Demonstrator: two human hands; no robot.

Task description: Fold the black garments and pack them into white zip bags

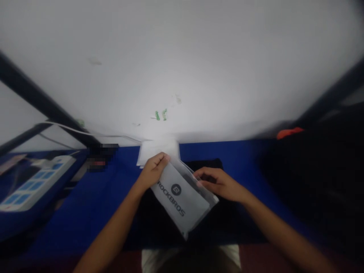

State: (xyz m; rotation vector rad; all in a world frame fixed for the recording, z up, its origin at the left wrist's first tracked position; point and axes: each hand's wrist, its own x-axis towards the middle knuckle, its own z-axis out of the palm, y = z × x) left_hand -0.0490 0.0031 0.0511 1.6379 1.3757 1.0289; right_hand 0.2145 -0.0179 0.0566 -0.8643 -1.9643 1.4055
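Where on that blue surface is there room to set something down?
Bare blue surface shows between the power strip and left hand, and between the right hand and dark mass. The middle is crowded: ROCKBROS pouch, white stack, both hands.

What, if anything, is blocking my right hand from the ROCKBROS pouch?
Nothing visible: your right hand already has its fingertips at the long edge of the ROCKBROS pouch, and your left hand grips its upper end.

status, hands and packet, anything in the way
Left hand grips ROCKBROS packet. Right hand touches its edge. No obstruction visible; white stack just beyond.
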